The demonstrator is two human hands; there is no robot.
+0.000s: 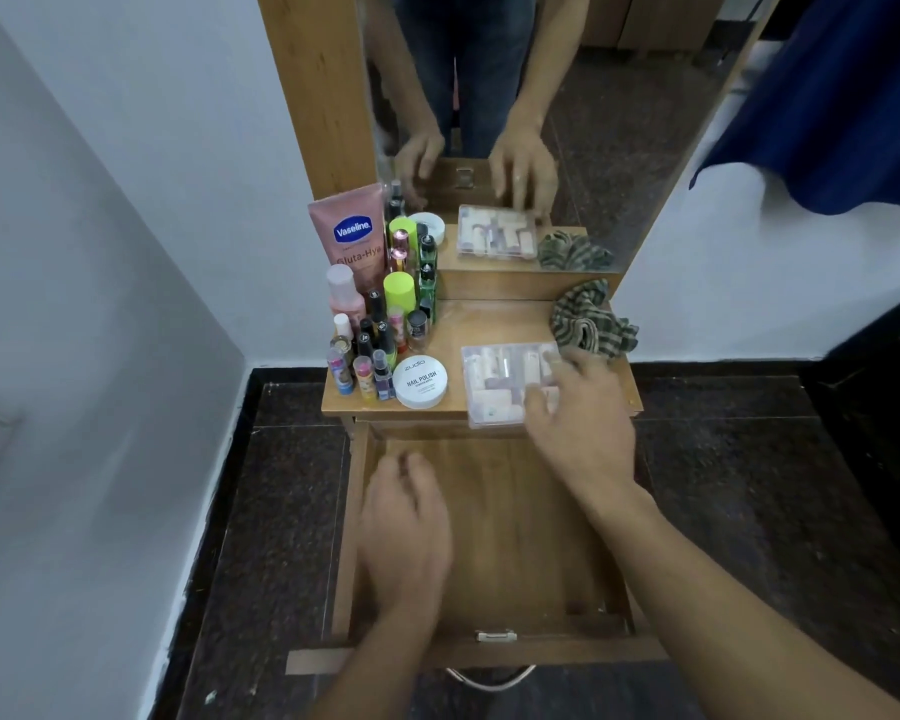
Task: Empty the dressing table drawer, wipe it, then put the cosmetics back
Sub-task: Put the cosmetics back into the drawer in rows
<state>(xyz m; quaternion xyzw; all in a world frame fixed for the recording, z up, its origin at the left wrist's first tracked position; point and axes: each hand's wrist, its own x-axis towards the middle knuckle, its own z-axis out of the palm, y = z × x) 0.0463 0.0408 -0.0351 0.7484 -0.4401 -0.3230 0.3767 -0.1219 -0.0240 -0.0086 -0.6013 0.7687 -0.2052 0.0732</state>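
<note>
The wooden drawer is pulled out with nothing lying in it. My left hand hovers over its left side, fingers loosely bent, holding nothing. My right hand lies on the right end of a clear plastic box of small cosmetics on the table top, fingers spread over its lid. A green checked cloth lies bunched behind that box. To the left stand several bottles and tubes, a pink Vaseline tube, a round white nail polish remover tub and a lime-capped bottle.
The small dressing table stands against a white wall, with a mirror behind it reflecting my hands. A dark blue fabric hangs at the upper right. Dark stone floor surrounds the table; the drawer's metal handle faces me.
</note>
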